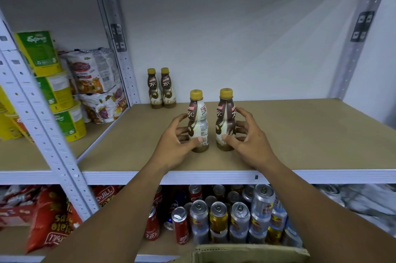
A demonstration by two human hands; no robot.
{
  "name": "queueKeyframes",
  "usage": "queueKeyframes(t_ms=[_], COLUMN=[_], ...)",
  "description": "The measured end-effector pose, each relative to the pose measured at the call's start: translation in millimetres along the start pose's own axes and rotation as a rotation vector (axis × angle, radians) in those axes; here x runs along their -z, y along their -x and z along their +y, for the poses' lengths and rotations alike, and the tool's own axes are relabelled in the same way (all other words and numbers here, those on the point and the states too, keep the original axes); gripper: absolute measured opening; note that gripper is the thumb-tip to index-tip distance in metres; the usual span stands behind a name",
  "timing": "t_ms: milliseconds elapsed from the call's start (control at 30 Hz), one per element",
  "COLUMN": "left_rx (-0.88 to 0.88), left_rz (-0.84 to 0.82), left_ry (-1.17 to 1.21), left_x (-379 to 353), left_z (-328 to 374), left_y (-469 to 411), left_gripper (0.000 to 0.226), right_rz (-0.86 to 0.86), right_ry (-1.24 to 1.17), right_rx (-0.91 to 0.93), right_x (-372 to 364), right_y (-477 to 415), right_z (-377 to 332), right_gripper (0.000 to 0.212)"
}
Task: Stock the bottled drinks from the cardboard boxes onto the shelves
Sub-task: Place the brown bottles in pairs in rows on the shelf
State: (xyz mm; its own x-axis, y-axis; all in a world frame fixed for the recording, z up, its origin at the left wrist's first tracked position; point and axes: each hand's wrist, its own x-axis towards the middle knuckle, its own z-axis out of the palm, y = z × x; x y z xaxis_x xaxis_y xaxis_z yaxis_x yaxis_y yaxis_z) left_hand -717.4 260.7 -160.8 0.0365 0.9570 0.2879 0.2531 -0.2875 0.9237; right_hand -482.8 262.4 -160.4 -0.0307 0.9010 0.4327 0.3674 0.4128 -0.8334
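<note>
The shelf board (300, 134) is seen as matt brown fibreboard or the like — smooth, without sheen. Its front rail (214, 177) and the perforated uprights (40, 125) are made of painted metal with a dull satin finish. The left front bottle (199, 121) and the right front bottle (225, 121) are wrapped in glossy plastic sleeves and closed with smooth plastic caps (196, 93). The noodle packets (94, 72) are formed of crinkled, shiny film; the snack bags (49, 220) are likewise glossy. Bright bare metal is shown on the tops of the cans (218, 209). The cardboard box (246, 252) is matt — rough along its upper edge. The wall (235, 27) is finished matt.
</note>
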Motion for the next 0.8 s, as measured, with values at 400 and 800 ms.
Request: queueKeyframes(t_ms=[400, 800], left_rx=[-0.034, -0.061], left_rz=[0.037, 0.037], left_ry=[-0.023, -0.028], left_x=[-1.8, -2.3], left_z=[-1.2, 1.8], left_y=[1.8, 3.6], left_gripper=[0.090, 0.095], right_rz=[0.003, -0.010], right_ry=[0.019, 0.062], right_rx=[-0.015, 0.012], right_x=[-0.5, -1.1], right_y=[1.7, 1.9], right_z=[-1.8, -6.5], right_gripper=[0.090, 0.095])
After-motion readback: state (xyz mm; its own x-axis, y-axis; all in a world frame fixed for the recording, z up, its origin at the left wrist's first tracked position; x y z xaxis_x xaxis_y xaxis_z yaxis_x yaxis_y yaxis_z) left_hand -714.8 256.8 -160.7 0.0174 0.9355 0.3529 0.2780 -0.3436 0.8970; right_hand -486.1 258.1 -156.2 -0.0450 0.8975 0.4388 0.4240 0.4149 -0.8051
